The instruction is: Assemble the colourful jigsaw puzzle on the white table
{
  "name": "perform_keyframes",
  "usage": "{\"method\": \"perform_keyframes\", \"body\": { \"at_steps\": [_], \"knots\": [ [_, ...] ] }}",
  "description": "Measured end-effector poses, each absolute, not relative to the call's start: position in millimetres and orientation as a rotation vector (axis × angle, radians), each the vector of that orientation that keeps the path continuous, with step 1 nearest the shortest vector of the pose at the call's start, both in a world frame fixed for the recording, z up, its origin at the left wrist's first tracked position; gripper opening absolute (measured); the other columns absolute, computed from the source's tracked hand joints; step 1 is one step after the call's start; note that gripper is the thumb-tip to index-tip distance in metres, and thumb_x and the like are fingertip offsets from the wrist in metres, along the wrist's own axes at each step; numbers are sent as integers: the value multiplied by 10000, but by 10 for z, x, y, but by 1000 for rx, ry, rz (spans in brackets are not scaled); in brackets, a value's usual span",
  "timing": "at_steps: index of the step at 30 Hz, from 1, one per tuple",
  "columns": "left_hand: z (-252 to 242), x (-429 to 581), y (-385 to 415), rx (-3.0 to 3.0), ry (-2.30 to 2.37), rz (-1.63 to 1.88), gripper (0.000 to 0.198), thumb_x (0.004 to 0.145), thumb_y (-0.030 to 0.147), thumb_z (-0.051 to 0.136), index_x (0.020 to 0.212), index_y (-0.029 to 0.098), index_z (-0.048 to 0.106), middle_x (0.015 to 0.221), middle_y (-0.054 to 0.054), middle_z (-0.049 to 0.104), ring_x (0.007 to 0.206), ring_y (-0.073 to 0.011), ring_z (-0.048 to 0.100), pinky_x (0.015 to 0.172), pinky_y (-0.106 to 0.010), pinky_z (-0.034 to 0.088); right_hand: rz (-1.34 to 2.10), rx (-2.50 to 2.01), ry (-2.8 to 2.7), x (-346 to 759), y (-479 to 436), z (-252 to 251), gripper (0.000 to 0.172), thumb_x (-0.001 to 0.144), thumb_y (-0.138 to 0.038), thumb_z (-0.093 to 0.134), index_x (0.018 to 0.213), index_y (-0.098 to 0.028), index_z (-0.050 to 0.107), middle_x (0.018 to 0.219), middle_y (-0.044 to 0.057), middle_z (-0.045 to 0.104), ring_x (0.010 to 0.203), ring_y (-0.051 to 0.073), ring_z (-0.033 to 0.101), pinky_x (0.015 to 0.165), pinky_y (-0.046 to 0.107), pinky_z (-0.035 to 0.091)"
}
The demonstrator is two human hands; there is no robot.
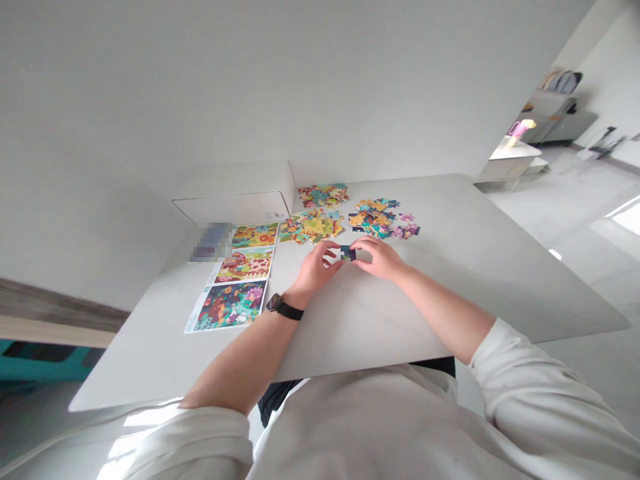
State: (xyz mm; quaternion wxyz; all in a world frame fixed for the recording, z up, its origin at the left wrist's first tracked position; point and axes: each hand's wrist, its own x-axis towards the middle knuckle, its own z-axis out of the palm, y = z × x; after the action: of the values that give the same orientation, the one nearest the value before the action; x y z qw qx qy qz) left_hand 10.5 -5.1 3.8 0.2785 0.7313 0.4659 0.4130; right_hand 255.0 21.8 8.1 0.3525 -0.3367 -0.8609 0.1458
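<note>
A small dark blue-green jigsaw puzzle piece (348, 253) lies between my two hands over the white table. My left hand (319, 267), with a black watch on its wrist, touches the piece's left side with thumb and fingers curled. From the right, my right hand (378, 257) pinches the opposite edge. Whether it is one piece or two joined is too small to tell. Just beyond my hands are a heap of yellow pieces (316, 227) and a heap of orange, blue and purple pieces (375, 215). A third, mixed heap (324, 195) lies farther back.
Left of my hands lie printed picture sheets (233, 303) showing colourful animal scenes. A white box (230, 205) stands behind them against the wall. A blurred-out item (211, 242) lies beside the sheets. The white table (360, 327) ends close to my body.
</note>
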Motion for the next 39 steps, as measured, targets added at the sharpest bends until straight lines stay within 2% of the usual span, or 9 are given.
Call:
{"method": "perform_keyframes", "body": {
  "at_steps": [5, 13, 19, 34, 39],
  "knots": [
    [-2, 80, -34, 2034, 1214, 1000, 448, 882, 224, 734, 1315, 221, 617, 1358, -110, 695, 1068, -191, 720, 790, -287, 595, 401, -936, -2347, 2853, 368, 170, 257, 923, -238, 742, 1174, -276, 779, 1271, 81, 756, 1228, 268, 703, 1097, 428, 553],
    [-9, 64, -27, 2115, 1267, 891, 392, 927, 279, 670, 1314, 215, 658, 1265, -90, 730, 987, -178, 703, 791, -292, 573, 421, -1267, -2420, 3320, 595, 109, 191, 871, -231, 799, 1060, -248, 818, 1125, 72, 794, 1082, 268, 736, 988, 393, 570],
    [-27, 53, -6, 2149, 1268, 881, 311, 948, 299, 628, 1232, 209, 718, 1180, -82, 734, 951, -177, 708, 791, -289, 572, 342, -1289, -2405, 3295, 625, 27, 196, 852, -181, 801, 1035, -248, 824, 1227, 90, 787, 1181, 282, 729, 1063, 413, 558],
    [-70, 27, 25, 2176, 1212, 918, 263, 957, 280, 622, 1170, 199, 752, 1114, -81, 728, 893, -175, 709, 796, -302, 590, 203, -1354, -2348, 3323, 720, -102, 191, 928, -174, 734, 1079, -240, 831, 1240, 98, 816, 1229, 308, 739, 1135, 491, 545],
    [-68, 24, 27, 2178, 1207, 915, 258, 960, 282, 612, 1150, 192, 761, 1103, -87, 728, 877, -177, 704, 825, -319, 596, 196, -1375, -2376, 3322, 699, -67, 197, 912, -160, 743, 1064, -248, 834, 1228, 85, 823, 1209, 299, 746, 1112, 473, 558]
  ]
}}
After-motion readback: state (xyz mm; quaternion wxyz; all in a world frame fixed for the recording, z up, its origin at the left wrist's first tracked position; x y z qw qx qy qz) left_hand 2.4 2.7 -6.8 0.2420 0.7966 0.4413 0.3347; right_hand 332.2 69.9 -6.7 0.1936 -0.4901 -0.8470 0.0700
